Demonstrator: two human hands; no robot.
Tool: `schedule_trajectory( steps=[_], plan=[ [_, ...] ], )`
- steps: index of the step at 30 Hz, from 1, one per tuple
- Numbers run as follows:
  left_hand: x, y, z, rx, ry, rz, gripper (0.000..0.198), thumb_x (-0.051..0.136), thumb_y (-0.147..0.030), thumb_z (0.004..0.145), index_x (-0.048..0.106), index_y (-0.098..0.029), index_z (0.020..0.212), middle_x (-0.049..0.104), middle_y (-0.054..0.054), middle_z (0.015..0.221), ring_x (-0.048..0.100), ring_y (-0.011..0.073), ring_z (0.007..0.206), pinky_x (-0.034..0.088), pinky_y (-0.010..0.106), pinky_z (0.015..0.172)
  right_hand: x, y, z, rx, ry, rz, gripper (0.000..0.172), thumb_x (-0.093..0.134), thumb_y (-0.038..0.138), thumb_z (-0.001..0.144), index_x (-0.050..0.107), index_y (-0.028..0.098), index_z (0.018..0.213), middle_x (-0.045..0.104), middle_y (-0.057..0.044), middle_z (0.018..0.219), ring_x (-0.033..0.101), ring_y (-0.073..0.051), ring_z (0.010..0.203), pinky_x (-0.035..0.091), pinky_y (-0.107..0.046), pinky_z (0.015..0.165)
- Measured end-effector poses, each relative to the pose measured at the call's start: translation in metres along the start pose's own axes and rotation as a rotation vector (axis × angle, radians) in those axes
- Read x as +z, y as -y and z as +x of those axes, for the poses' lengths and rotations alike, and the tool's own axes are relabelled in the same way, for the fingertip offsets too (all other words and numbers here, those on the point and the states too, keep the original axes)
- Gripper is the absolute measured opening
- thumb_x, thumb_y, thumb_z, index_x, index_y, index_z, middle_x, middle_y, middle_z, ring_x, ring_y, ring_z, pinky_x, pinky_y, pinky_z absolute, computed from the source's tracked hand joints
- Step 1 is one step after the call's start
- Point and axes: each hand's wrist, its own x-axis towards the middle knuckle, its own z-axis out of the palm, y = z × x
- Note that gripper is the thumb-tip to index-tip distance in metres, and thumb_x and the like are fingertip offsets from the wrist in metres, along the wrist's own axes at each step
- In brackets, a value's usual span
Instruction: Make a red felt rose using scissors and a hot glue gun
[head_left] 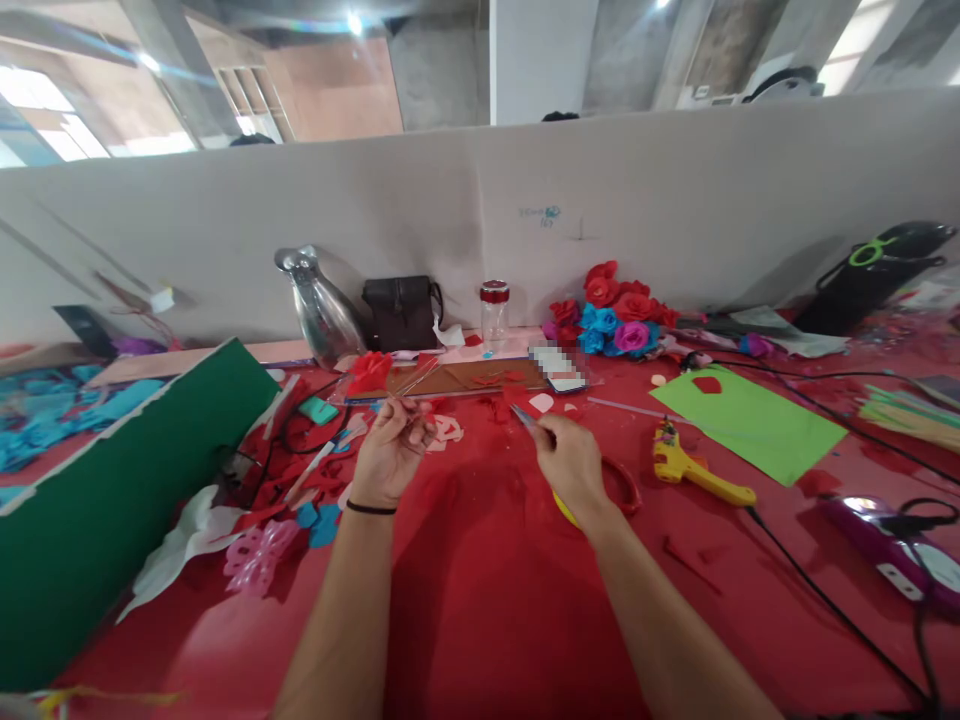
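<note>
My left hand [390,450] is closed in a pinch on a thin wire stem that runs up to a red paper flower [370,372] above it. A black band sits on that wrist. My right hand [571,462] is closed round scissors with yellow and red handles [628,490], the blades [523,416] pointing up and left toward the left hand. Both hands hover over a red sheet [480,580] strewn with red and pink paper scraps [448,430].
A yellow glue gun [694,470] lies right of my hands beside a green sheet [750,420]. A big green roll [112,490] lies at the left. At the back stand a silver vase [322,312], dark bag [401,312], glass jar [494,315] and paper roses [615,310]. Cables cross the right.
</note>
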Motion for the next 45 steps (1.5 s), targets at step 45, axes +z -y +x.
schedule_trajectory(
  steps=[45],
  plan=[
    [0.01, 0.041, -0.004, -0.034, 0.062, 0.382, 0.019, 0.064, -0.034, 0.074, 0.062, -0.017, 0.066, 0.066, 0.003, 0.081, 0.058, 0.0138, 0.077, 0.043, 0.026, 0.076, 0.014, 0.014, -0.017, -0.25, 0.549, -0.103, 0.028, 0.038, 0.023, 0.089, 0.065, 0.019, 0.085, 0.069, -0.006, 0.08, 0.062, -0.019, 0.075, 0.037, -0.026, 0.066]
  ],
)
